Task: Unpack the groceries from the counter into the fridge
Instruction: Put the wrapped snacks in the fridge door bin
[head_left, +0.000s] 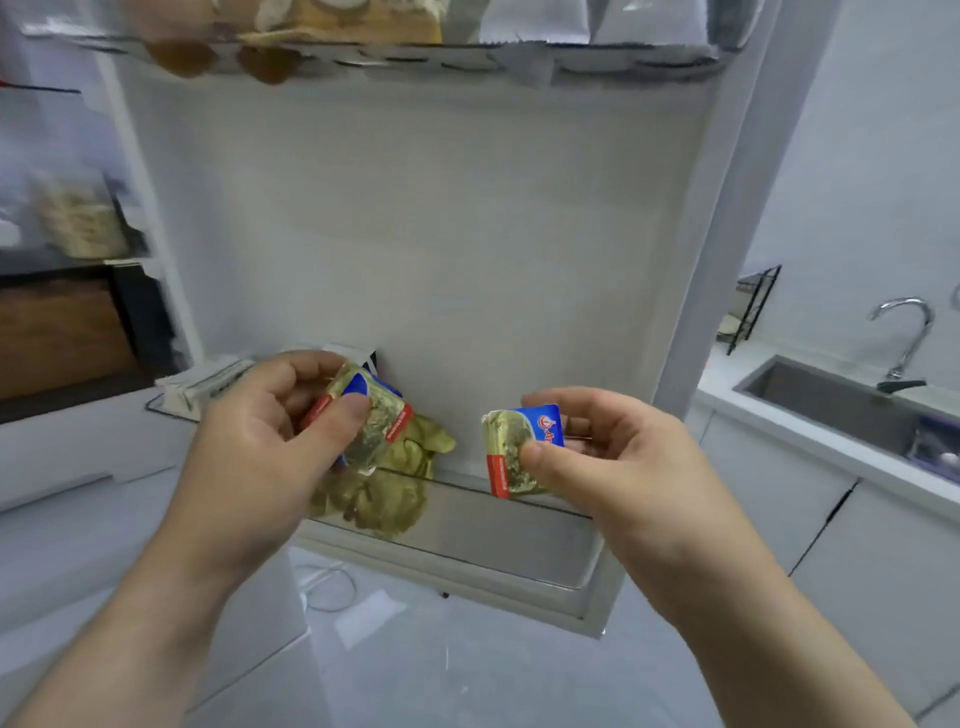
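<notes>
Pinched one butter pack (363, 410) in left hand (270, 431), second butter pack (519, 447) in right hand (613, 452). Best lowered flat into door shelf (493, 519), not dropped.

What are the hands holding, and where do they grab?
Left hand pinches one foil packet, thumb on its middle; right hand pinches another foil packet by its right edge.

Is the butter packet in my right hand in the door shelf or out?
Out: the right hand pinches the butter packet, held up before the door shelf.

Butter packs (366, 415) (519, 447): gold foil w/ blue + red labels. Fridge door (467, 234) white. Faucet (906, 332) chrome.
</notes>
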